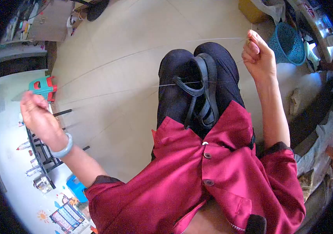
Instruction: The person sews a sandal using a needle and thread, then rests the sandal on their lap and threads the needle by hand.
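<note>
A dark strappy sandal (211, 91) rests on its side across my lap, over black trousers. Thin pale thread (135, 53) spans in a long line between my two hands, held wide apart. A second length of the thread runs from the left side to the sandal's strap. My right hand (258, 56), raised at the upper right, pinches the thread between thumb and fingertips. Far out on the left, my left hand (38, 115) wears a pale bangle; its fingers are closed around the thread and slightly blurred.
A blue perforated basket (287, 45) stands beyond my right hand, near a cardboard box (252, 11). Behind my left hand are a green and red toy-like object (43, 87) and a black rack (41, 156) against the white wall. Pale floor tiles (116, 31) lie ahead.
</note>
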Available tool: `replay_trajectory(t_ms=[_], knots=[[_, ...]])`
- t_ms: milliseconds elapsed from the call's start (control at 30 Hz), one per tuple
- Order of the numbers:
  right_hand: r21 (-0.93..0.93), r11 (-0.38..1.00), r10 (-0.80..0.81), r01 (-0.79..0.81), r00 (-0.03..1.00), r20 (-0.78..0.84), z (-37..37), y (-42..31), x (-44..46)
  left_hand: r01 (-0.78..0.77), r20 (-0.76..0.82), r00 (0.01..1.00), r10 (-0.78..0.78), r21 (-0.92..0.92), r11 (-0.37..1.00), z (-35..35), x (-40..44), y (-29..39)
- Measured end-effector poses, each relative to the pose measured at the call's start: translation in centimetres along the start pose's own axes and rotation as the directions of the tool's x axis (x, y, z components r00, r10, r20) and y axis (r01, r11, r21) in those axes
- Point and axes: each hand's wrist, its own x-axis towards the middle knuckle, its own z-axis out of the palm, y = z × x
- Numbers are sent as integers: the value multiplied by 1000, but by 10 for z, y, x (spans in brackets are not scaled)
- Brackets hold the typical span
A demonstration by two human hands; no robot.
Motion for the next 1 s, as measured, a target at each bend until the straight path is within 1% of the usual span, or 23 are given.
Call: replay_trajectory(t_ms=[33, 67, 100, 133, 167, 200, 233, 267, 300, 333, 367, 400, 500, 533, 633, 667, 700, 767, 833, 867, 900, 933, 1000], knots=[[11, 1000, 12, -12, 1000, 27, 1, 0, -2, 192, -53, 962, -267, -564, 803, 8, 11, 14], [28, 1000, 8, -11, 995, 97, 1, -2, -1, 232, 57, 863, -502, -927, 294, 14, 17, 22], [33, 999, 8, -11, 995, 99, 0, -6, 0, 231, 55, 865, -499, -926, 298, 14, 17, 14], [57, 998, -31, 28, 997, 64, -2, -11, 1, 409, 334, 890, -310, -885, 221, 12, 18, -5], [81, 994, -74, 72, 997, 29, -4, -12, 1, 581, 576, 813, -82, -792, 188, 6, 23, -21], [92, 993, -72, 72, 997, 5, -6, -13, 2, 492, 513, 854, -87, -740, 459, 0, 31, -26], [100, 992, -73, 72, 997, 0, -10, -11, 2, 395, 396, 907, -146, -677, 621, -8, 40, -22], [118, 992, -53, 54, 999, -11, -14, -7, 1, 196, 199, 973, -115, -451, 871, -15, 50, -14], [135, 990, -29, 31, 999, -19, -17, -5, 2, 12, 18, 1000, -10, -126, 992, -22, 60, -5], [140, 990, -22, 24, 1000, -18, -20, -3, 2, -315, -40, 941, 337, 266, 911, -30, 70, -3], [150, 988, -27, 30, 999, -22, -23, -2, 2, -528, 46, 768, 639, 611, 590, -41, 84, -4], [161, 986, -33, 37, 999, -27, -26, 0, 3, -485, 101, 783, 614, 716, 501, -58, 99, -5], [188, 982, -11, 12, 1000, -9, -25, 2, 2, -384, 74, 813, 578, 814, 437, -89, 138, -1], [192, 981, -9, 11, 1000, -11, -22, 3, 1, -403, 10, 853, 522, 648, 647, -115, 164, -24], [218, 976, -3, -3, 1000, 25, -13, 3, 0, -270, 1, 913, 409, 753, 600, -103, 166, -27], [207, 978, -12, 10, 1000, 9, -12, 0, 1, -533, 335, 699, 632, 833, 148, -101, 167, -25], [196, 980, -24, 25, 1000, -7, -12, -1, 1, -537, 336, 695, 636, 831, 148, -100, 167, -26], [204, 979, -33, 32, 999, 2, -13, -2, -1, -597, 537, 688, 488, 801, -39, -105, 172, -32], [211, 977, -28, 24, 1000, 15, -15, 0, 0, -595, 509, 675, 534, 804, -15, -119, 194, -45], [217, 976, -21, 17, 1000, 18, -15, 2, 0, -468, 288, 845, 451, 807, 360, -125, 202, -50], [223, 975, -18, 13, 1000, 22, -16, 3, 1, -257, 89, 958, 273, 692, 675, -132, 213, -56], [225, 974, -20, 15, 1000, 20, -18, 4, 3, -140, 54, 990, 130, 494, 858, -131, 224, -64], [265, 964, -7, 15, 999, -31, -22, 3, 4, -218, 155, 975, 159, 525, 823, -128, 218, -65]])
